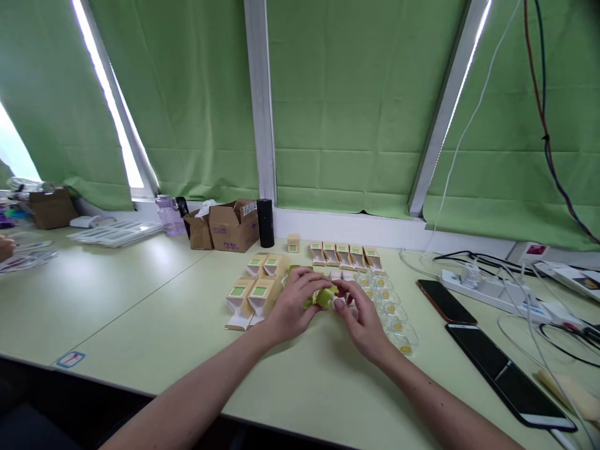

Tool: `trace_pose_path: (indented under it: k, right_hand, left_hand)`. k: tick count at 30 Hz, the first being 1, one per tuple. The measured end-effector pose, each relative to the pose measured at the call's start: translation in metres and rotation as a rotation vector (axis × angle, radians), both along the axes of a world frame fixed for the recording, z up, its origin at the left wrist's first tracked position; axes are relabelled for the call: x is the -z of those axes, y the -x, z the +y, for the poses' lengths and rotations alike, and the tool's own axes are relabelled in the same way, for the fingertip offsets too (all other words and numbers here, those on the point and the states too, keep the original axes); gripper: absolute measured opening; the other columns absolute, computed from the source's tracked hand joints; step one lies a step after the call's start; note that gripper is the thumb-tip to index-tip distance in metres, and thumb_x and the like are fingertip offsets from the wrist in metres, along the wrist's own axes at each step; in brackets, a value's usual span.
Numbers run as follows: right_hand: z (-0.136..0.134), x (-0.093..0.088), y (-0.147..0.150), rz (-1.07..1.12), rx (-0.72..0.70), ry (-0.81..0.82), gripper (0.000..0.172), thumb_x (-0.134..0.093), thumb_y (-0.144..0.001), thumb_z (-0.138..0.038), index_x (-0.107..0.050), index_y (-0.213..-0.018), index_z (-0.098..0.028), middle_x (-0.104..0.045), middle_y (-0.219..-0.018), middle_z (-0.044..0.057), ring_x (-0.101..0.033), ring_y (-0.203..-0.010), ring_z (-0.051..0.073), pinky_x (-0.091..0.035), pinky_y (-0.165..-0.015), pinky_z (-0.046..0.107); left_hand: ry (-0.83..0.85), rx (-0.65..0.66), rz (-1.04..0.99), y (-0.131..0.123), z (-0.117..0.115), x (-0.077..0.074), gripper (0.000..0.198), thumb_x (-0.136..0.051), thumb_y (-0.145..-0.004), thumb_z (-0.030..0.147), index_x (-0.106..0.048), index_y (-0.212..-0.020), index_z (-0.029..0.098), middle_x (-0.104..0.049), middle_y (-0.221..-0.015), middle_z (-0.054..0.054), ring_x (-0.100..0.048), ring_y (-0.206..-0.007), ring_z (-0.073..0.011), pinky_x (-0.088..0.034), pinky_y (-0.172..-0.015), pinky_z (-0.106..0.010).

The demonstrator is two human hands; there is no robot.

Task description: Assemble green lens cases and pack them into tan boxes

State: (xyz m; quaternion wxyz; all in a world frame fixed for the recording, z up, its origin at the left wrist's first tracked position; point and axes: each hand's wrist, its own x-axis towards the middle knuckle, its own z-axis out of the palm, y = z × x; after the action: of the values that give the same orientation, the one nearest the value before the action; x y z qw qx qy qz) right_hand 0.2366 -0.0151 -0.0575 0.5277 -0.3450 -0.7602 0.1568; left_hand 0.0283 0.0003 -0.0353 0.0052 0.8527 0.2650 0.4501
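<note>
Standing at left: four cartons (pixel 238 302), flaps open. Centre: left hand (pixel 291 306) grasps small green piece (pixel 324 297) over table (pixel 187 337); right hand (pixel 363 322) at its right end, grip unclear. Behind, five cartons (pixel 343 256) gape. Right: clear plastic pieces (pixel 394 310) outside cartons. Work looks partway.

Left of four open beige cardboard boxes (pixel 261 292), a wide stretch of the pale yellow-green surface (pixel 154 325) is left free for passing. Around the fingers (pixel 309 284), the way is blocked leftward by those boxes, rightward by rows of clear plastic containers (pixel 394 310), and beyond by a row of open beige cartons (pixel 344 255).
</note>
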Motion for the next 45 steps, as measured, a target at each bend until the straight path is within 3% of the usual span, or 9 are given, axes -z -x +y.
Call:
trace_pose_path:
  k: [6,10,14,19,29,33,37,41,45]
  right_hand:
    - [0.001,0.005,0.002,-0.474,0.108,-0.151,0.024,-0.049,-0.1,-0.017,-0.065,-0.118,-0.022,-0.068,-0.125,0.012,-0.056,-0.121,0.03,-0.045,-0.1,0.047]
    - [0.0,0.007,0.008,-0.718,0.14,-0.158,0.032,-0.052,-0.098,-0.016,-0.066,-0.127,-0.022,-0.067,-0.135,0.01,-0.047,-0.137,0.032,-0.036,-0.112,0.05]
    - [-0.001,0.007,0.012,-0.831,0.144,-0.135,0.031,-0.051,-0.102,-0.024,-0.065,-0.129,-0.021,-0.065,-0.142,0.011,-0.043,-0.143,0.034,-0.029,-0.117,0.054]
    - [-0.002,0.008,0.014,-0.886,0.125,-0.129,0.024,-0.05,-0.104,-0.028,-0.068,-0.118,-0.021,-0.069,-0.136,0.008,-0.043,-0.144,0.033,-0.026,-0.119,0.054]
    - [0.002,0.011,0.015,-0.857,0.193,-0.258,0.014,-0.058,-0.099,-0.023,-0.069,-0.108,-0.021,-0.075,-0.119,0.008,-0.052,-0.133,0.032,-0.031,-0.112,0.05]
    - [0.003,0.011,0.012,-0.74,0.198,-0.326,0.007,-0.067,-0.089,-0.016,-0.068,-0.093,-0.021,-0.078,-0.101,0.007,-0.061,-0.113,0.028,-0.034,-0.103,0.045]
    - [0.001,0.011,0.009,-0.56,0.169,-0.39,0.017,-0.06,-0.084,-0.003,-0.065,-0.082,-0.02,-0.073,-0.081,0.004,-0.062,-0.088,0.022,-0.038,-0.09,0.04]
    - [-0.007,0.004,0.008,-0.405,0.046,-0.339,0.02,-0.054,-0.09,-0.004,-0.067,-0.09,-0.02,-0.072,-0.08,0.004,-0.06,-0.081,0.02,-0.041,-0.078,0.036]
    - [-0.013,-0.005,0.009,-0.256,-0.057,-0.239,0.028,-0.05,-0.097,-0.011,-0.072,-0.107,-0.024,-0.075,-0.094,0.007,-0.064,-0.089,0.022,-0.048,-0.079,0.037]
  left_hand:
    - [0.4,-0.073,-0.397,0.004,0.015,0.003,0.047,-0.08,-0.077,0.017,-0.067,-0.122,0.023,-0.066,-0.124,-0.009,-0.062,-0.115,-0.0252,-0.051,-0.103,-0.041]
    - [0.615,0.002,-0.546,0.002,0.021,0.006,0.054,-0.083,-0.074,0.024,-0.064,-0.124,0.02,-0.07,-0.124,-0.011,-0.067,-0.11,-0.0249,-0.052,-0.101,-0.041]
    - [0.723,0.125,-0.621,-0.001,0.019,0.004,0.057,-0.085,-0.073,0.026,-0.061,-0.124,0.019,-0.072,-0.12,-0.011,-0.068,-0.113,-0.0256,-0.053,-0.098,-0.038]
    - [0.796,0.219,-0.665,-0.002,0.016,0.002,0.059,-0.086,-0.074,0.029,-0.058,-0.126,0.02,-0.074,-0.118,-0.01,-0.069,-0.115,-0.0253,-0.054,-0.096,-0.036]
    - [0.845,0.236,-0.714,-0.002,0.014,0.001,0.061,-0.09,-0.072,0.037,-0.058,-0.123,0.021,-0.073,-0.121,-0.01,-0.069,-0.113,-0.0249,-0.056,-0.093,-0.036]
    - [0.86,0.223,-0.726,-0.001,0.015,0.002,0.063,-0.091,-0.071,0.038,-0.058,-0.123,0.022,-0.073,-0.12,-0.01,-0.07,-0.11,-0.0247,-0.056,-0.093,-0.038]
    - [0.861,0.222,-0.717,0.0,0.017,0.004,0.064,-0.091,-0.07,0.038,-0.058,-0.123,0.02,-0.073,-0.122,-0.012,-0.07,-0.109,-0.0253,-0.057,-0.092,-0.038]
    - [0.844,0.203,-0.681,0.0,0.018,0.005,0.062,-0.089,-0.072,0.036,-0.059,-0.123,0.02,-0.073,-0.125,-0.013,-0.07,-0.112,-0.0255,-0.057,-0.092,-0.037]
    - [0.825,0.168,-0.617,-0.001,0.017,0.003,0.057,-0.087,-0.074,0.032,-0.059,-0.123,0.02,-0.075,-0.12,-0.011,-0.07,-0.107,-0.0229,-0.056,-0.089,-0.034]
